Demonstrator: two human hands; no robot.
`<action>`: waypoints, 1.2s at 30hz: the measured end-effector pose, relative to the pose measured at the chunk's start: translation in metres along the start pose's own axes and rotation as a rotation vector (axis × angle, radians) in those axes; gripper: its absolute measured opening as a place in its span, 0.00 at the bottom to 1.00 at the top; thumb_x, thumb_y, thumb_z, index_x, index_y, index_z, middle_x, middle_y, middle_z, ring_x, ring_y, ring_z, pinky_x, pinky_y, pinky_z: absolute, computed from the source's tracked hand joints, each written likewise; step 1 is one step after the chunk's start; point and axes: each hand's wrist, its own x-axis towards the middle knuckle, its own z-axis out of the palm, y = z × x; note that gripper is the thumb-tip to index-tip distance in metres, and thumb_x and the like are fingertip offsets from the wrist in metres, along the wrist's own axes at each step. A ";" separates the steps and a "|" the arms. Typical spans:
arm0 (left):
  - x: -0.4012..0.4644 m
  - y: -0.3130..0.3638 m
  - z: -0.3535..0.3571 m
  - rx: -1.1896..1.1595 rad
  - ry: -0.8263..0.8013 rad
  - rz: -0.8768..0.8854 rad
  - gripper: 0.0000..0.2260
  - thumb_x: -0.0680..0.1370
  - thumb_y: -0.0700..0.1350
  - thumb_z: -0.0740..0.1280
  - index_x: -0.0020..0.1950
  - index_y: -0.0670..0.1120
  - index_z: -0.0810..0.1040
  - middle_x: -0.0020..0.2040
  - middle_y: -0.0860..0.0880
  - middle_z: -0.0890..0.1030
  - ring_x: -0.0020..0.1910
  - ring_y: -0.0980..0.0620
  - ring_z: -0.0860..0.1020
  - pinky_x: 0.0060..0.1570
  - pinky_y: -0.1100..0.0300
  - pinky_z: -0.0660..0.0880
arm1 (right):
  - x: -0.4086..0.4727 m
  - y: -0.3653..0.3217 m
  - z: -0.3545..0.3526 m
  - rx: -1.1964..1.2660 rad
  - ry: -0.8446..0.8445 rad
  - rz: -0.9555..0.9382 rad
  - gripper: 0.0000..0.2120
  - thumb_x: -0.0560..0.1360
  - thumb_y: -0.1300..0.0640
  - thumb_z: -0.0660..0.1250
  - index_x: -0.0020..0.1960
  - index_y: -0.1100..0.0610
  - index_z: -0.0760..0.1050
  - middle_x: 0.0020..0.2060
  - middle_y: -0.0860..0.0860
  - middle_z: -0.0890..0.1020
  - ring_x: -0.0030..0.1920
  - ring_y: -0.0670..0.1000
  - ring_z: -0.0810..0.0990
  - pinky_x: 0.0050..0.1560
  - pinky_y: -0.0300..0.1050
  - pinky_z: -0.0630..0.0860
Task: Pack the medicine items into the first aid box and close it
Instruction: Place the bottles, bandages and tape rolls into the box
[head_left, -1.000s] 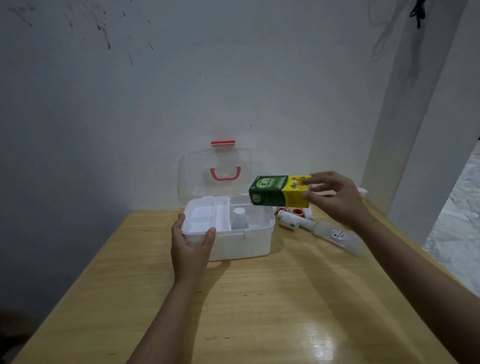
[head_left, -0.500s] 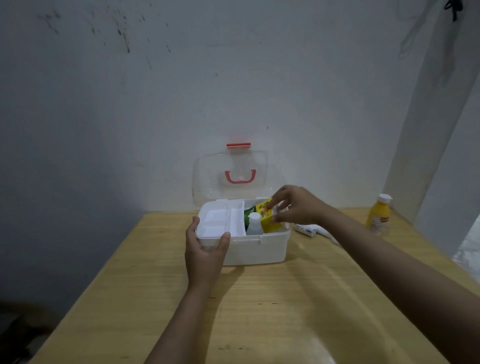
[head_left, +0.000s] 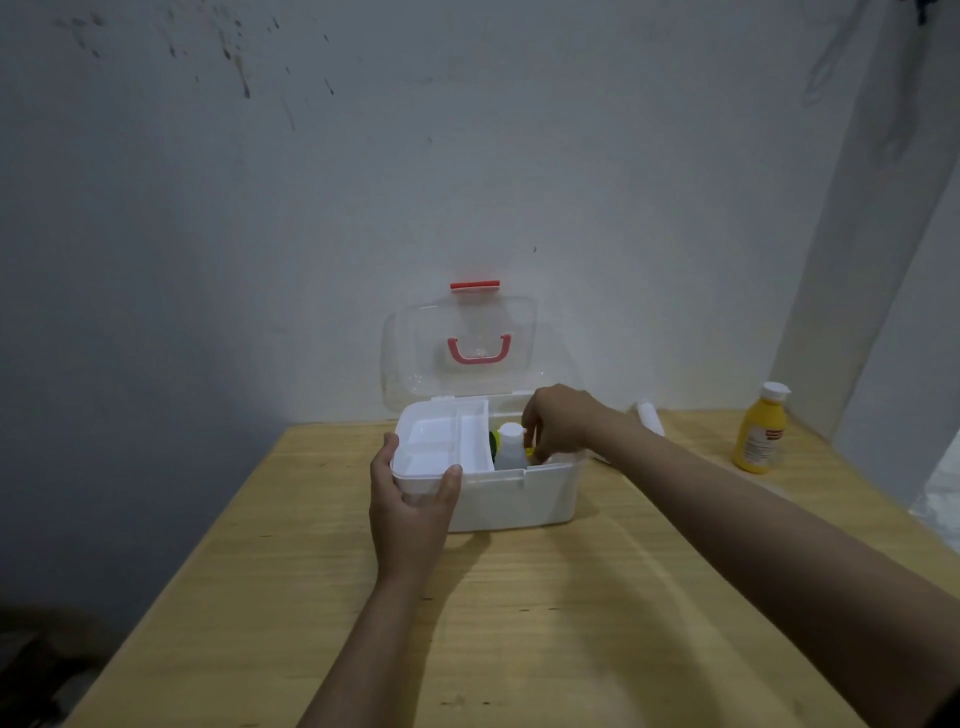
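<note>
A white first aid box (head_left: 540, 499) stands open on the wooden table, its clear lid (head_left: 415, 353) with a red handle upright against the wall. My left hand (head_left: 410, 504) grips the box's front left corner. My right hand (head_left: 558, 423) reaches down into the right compartment, fingers closed on the green and yellow carton (head_left: 529, 453), which is almost fully hidden inside. A small white bottle (head_left: 510, 448) stands in the same compartment beside my fingers. The white tray insert (head_left: 441, 447) fills the box's left half.
A yellow bottle with a white cap (head_left: 759, 431) stands at the table's right side. A white tube (head_left: 649, 415) lies behind my right forearm near the wall. The wall is close behind the box. The table's left edge drops to a dark floor.
My right hand carried the carton from above the table's right side into the box and pushed it down until only a sliver shows. My left hand stayed on the box.
</note>
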 end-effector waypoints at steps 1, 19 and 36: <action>0.000 -0.001 0.000 0.002 -0.002 0.002 0.34 0.70 0.48 0.74 0.72 0.52 0.63 0.73 0.51 0.66 0.70 0.50 0.67 0.64 0.47 0.73 | 0.001 -0.002 0.002 -0.012 0.001 0.011 0.09 0.62 0.57 0.77 0.33 0.51 0.77 0.36 0.46 0.81 0.46 0.52 0.77 0.52 0.50 0.69; 0.000 -0.001 -0.001 0.004 0.003 0.000 0.34 0.70 0.48 0.74 0.72 0.51 0.63 0.73 0.51 0.67 0.69 0.50 0.69 0.64 0.48 0.73 | -0.050 0.067 -0.038 0.379 0.357 0.013 0.08 0.69 0.62 0.73 0.48 0.59 0.84 0.44 0.53 0.86 0.40 0.44 0.80 0.42 0.29 0.73; -0.002 0.001 0.001 0.011 0.003 0.007 0.32 0.71 0.47 0.73 0.72 0.49 0.62 0.73 0.48 0.67 0.69 0.46 0.69 0.63 0.46 0.73 | -0.160 0.165 0.064 0.286 0.405 0.501 0.16 0.69 0.52 0.71 0.56 0.51 0.79 0.60 0.55 0.78 0.59 0.56 0.75 0.54 0.48 0.72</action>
